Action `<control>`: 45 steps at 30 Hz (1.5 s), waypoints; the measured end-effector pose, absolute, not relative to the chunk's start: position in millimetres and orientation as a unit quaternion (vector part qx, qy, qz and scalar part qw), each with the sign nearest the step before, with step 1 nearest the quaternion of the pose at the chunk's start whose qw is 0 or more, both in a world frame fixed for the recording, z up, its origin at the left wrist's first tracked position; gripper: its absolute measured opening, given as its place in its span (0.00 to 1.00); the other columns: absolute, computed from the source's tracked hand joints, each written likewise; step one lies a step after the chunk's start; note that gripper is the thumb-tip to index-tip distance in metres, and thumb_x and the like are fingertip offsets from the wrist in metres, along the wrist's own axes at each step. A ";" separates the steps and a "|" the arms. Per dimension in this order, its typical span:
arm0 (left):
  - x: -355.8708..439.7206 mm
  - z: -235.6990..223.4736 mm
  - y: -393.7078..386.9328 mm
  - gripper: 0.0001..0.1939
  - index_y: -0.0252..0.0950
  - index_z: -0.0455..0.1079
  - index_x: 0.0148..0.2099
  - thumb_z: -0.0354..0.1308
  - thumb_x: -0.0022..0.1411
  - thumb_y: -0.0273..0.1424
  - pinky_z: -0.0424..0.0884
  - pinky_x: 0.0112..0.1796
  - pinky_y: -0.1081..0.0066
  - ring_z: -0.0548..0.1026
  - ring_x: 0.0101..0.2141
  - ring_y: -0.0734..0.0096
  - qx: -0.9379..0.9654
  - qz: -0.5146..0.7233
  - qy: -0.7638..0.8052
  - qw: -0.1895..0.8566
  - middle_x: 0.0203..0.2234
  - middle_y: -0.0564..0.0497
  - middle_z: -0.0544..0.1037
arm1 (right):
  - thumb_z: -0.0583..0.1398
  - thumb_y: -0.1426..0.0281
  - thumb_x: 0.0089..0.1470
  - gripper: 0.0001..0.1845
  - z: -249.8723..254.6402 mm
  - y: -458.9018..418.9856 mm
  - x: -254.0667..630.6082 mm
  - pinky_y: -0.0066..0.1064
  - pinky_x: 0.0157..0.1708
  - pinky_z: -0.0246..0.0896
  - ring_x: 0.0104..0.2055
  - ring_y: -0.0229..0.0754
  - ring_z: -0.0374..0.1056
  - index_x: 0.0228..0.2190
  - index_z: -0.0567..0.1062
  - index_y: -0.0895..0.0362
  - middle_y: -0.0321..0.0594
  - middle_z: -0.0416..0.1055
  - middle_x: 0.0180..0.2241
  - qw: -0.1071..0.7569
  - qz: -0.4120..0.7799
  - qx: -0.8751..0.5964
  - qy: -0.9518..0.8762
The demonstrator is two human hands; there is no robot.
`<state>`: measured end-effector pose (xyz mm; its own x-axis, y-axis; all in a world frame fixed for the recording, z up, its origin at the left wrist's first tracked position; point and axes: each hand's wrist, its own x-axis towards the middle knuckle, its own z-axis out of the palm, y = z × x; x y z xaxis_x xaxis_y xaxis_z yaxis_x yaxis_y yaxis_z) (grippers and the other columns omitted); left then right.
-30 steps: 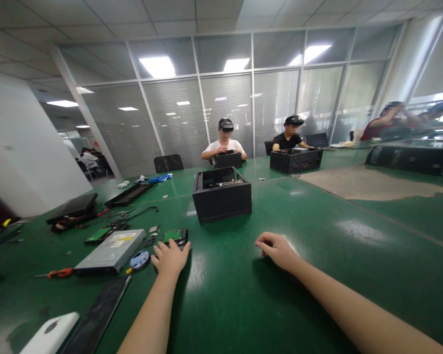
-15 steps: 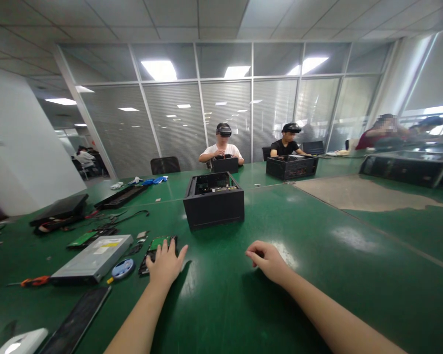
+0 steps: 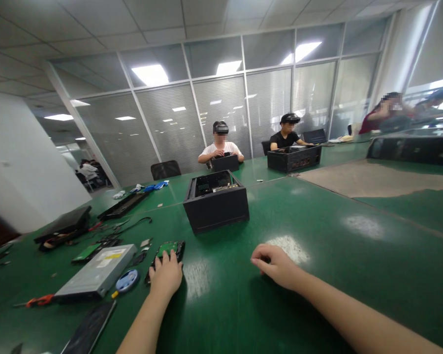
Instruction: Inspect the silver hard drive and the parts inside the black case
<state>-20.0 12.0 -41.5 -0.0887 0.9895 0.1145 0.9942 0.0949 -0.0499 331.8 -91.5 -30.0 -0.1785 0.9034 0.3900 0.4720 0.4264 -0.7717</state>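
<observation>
My left hand [image 3: 167,276] lies over a black hard drive [image 3: 179,250] with a green circuit board on top. Its fingers bend across the board and the thumb is tucked in on the right side, mostly hidden. My right hand [image 3: 276,265] hovers just over the green table, to the right, fingers curled in and nothing visible in them. Beyond both hands stands an open black computer case [image 3: 219,211], with some parts showing inside. Left of the hard drive are a round blue-and-white object [image 3: 127,280] and a silver optical drive [image 3: 96,273].
An orange-handled screwdriver [image 3: 40,300] and a dark flat panel [image 3: 90,328] lie at the left. Farther back are cables [image 3: 133,223], a black tray-like panel [image 3: 123,205] and blue gloves [image 3: 155,186]. Two people opposite work at black cases [image 3: 294,158].
My left thumb has drawn in from spread out, and the fingers have closed over the hard drive. My right hand stays curled. The view has tilted slightly.
</observation>
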 end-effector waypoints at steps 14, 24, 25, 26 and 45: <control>-5.4 3.9 -21.5 0.37 0.58 0.55 0.67 0.48 0.59 0.22 0.37 0.65 0.47 0.42 0.69 0.61 -0.886 -0.001 -0.349 -0.306 0.68 0.65 0.51 | 0.58 0.66 0.58 0.09 -37.2 -86.7 329.3 0.31 0.31 0.62 0.26 0.37 0.69 0.28 0.74 0.57 0.36 0.70 0.27 0.421 0.293 -0.478 -0.713; 0.3 -28.8 -14.0 0.50 0.41 0.47 0.70 0.61 0.52 0.54 0.50 0.59 0.39 0.53 0.65 0.40 -0.863 -0.132 -0.473 -0.119 0.67 0.37 0.55 | 0.59 0.65 0.58 0.09 -37.5 -85.6 335.6 0.31 0.31 0.63 0.26 0.37 0.70 0.30 0.74 0.58 0.37 0.70 0.29 0.413 0.316 -0.480 -0.707; -1.7 -30.6 -12.2 0.52 0.40 0.45 0.71 0.61 0.52 0.55 0.51 0.59 0.39 0.54 0.64 0.40 -0.860 -0.127 -0.478 -0.121 0.66 0.36 0.55 | 0.59 0.65 0.58 0.09 -37.9 -85.0 336.8 0.31 0.31 0.63 0.26 0.37 0.70 0.30 0.74 0.58 0.37 0.70 0.29 0.410 0.314 -0.482 -0.708; -3.0 -31.9 -10.9 0.53 0.40 0.44 0.71 0.60 0.52 0.56 0.52 0.58 0.41 0.55 0.64 0.40 -0.861 -0.128 -0.477 -0.122 0.66 0.36 0.56 | 0.59 0.65 0.58 0.10 -38.1 -84.5 337.5 0.30 0.31 0.63 0.27 0.37 0.70 0.30 0.74 0.58 0.37 0.70 0.29 0.408 0.312 -0.484 -0.708; 3.3 -42.3 -6.0 0.53 0.37 0.47 0.70 0.61 0.49 0.56 0.55 0.58 0.48 0.57 0.61 0.44 -0.855 -0.136 -0.494 -0.083 0.63 0.37 0.59 | 0.58 0.66 0.58 0.08 -37.9 -87.9 333.9 0.31 0.31 0.64 0.27 0.37 0.70 0.31 0.74 0.57 0.38 0.70 0.32 0.402 0.327 -0.470 -0.715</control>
<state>3.3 -6.0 -42.3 0.4756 0.8667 0.1508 0.8211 -0.4988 0.2773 333.9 -87.9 -37.9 -0.2356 0.9341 0.2683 0.4089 0.3458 -0.8445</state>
